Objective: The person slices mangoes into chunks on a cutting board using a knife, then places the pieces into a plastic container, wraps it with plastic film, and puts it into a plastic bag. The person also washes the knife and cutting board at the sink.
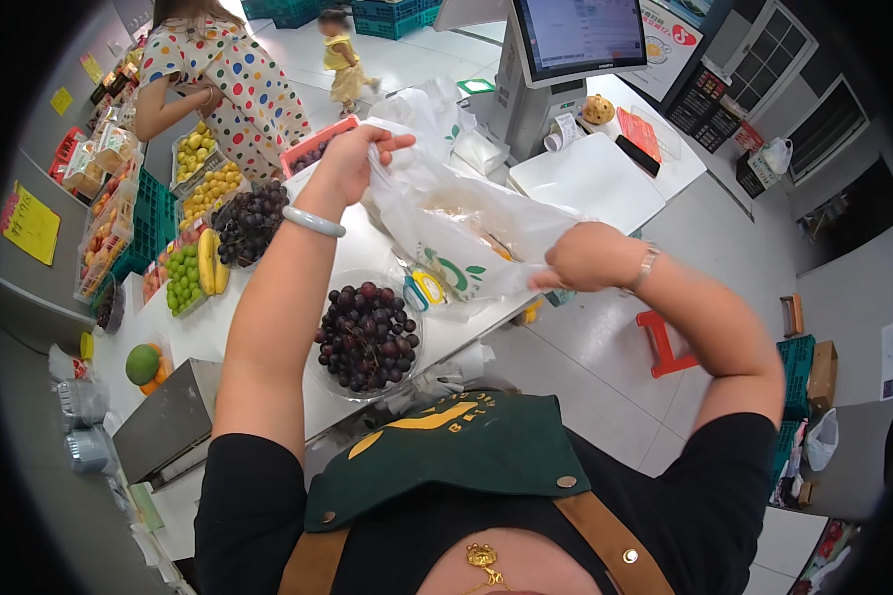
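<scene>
A white plastic carrier bag (484, 201) with a green print is stretched between my two hands over the white counter. My left hand (357, 160) grips its top edge on the far left side. On the near right side, my right hand (588, 256) pinches the other edge. Inside lies a clear-wrapped item with an orange-yellow part, mostly hidden by the film. Scissors with yellow and teal handles (426, 290) rest beside the bag. Nearer to me, a clear round bowl holds dark grapes (368, 335).
A weighing scale with a white plate (573, 178) and a screen (580, 37) stand beyond the bag. Bananas (212, 260), green grapes (184, 279) and more dark grapes (249, 219) line the left. A person (219, 89) and a child (341, 59) are beyond. A red stool (661, 346) stands on the floor.
</scene>
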A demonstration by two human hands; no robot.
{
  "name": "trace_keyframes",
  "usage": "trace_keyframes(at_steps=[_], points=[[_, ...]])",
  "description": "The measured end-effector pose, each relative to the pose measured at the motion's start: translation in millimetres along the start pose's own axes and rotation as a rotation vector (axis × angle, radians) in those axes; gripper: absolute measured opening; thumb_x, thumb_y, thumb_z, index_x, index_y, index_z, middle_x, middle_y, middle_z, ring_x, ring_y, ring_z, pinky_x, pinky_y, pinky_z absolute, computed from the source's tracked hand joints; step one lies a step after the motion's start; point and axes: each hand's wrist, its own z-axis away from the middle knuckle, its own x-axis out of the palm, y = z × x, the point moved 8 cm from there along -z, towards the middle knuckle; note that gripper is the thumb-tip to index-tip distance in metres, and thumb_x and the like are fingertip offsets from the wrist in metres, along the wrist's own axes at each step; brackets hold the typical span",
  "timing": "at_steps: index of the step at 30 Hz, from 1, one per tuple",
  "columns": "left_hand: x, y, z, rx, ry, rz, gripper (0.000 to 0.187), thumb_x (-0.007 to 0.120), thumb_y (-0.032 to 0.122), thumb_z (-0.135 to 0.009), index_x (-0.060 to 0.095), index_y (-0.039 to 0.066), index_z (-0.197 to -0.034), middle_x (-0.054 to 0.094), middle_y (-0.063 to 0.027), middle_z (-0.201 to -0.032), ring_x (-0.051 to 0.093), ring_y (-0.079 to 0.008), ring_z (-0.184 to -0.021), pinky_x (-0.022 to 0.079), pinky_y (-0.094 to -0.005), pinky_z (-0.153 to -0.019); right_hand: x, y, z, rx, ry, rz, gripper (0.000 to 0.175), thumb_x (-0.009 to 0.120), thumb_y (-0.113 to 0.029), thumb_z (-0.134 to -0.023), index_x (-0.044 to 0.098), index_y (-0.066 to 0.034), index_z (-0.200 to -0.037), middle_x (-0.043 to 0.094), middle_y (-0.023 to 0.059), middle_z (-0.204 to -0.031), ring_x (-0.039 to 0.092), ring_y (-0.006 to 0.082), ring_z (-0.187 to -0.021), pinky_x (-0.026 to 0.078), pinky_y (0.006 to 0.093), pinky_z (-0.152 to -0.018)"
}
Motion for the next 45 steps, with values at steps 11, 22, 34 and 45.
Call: trace_keyframes(at_steps=[11, 22, 34, 45], points=[[133.1, -34.8, 77.5, 0.169, -0.729, -0.470, 0.051, 0.073, 0.017, -0.073, 0.050, 0.003, -0.116, 0.053, -0.0036, -0.113, 0.051, -0.0133, -0.104, 0.037, -0.0271, -0.094, -117.1, -9.2, 18.2, -0.263, 0.891, -0.257, 0.015, 0.059, -0.009, -0.070, 0.055, -0.0085, -0.085, 0.060, 0.0088, -0.077, 0.061, 0.0285, -0.073, 0.047, 0.0387, -0.069], [113.5, 91.8, 64.4, 0.389, -0.087, -0.724, 0.018, 0.063, 0.020, -0.084, 0.062, 0.003, -0.089, 0.056, 0.0016, -0.071, 0.049, -0.0043, -0.056, 0.041, -0.0210, -0.049, -103.3, 113.7, -117.3, -0.166, 1.023, -0.951, 0.076, 0.074, -0.032, -0.072, 0.038, -0.0024, -0.133, 0.045, 0.0135, -0.128, 0.046, 0.0272, -0.114, 0.040, 0.0392, -0.094], [56.0, 321.2, 83.9, 0.684, 0.603, -1.641, 0.027, 0.054, 0.012, -0.087, 0.058, -0.003, -0.108, 0.062, -0.0068, -0.090, 0.058, -0.0145, -0.082, 0.048, -0.0285, -0.074, -165.5, 116.2, -253.6, -0.005, 0.630, -0.394, 0.031, 0.066, -0.028, -0.071, 0.065, -0.0021, -0.087, 0.064, 0.0148, -0.091, 0.061, 0.0257, -0.085, 0.049, 0.0338, -0.077], [-129.6, 318.6, -1.5, 0.516, 0.864, -1.629, 0.036, 0.062, 0.027, -0.083, 0.060, 0.003, -0.110, 0.066, -0.0121, -0.094, 0.064, -0.0239, -0.085, 0.049, -0.0319, -0.076, -192.0, 90.8, -291.4, -0.383, 0.319, -1.781, 0.020, 0.051, -0.013, -0.080, 0.055, -0.0030, -0.096, 0.061, 0.0069, -0.088, 0.057, 0.0146, -0.077, 0.047, 0.0280, -0.071]])
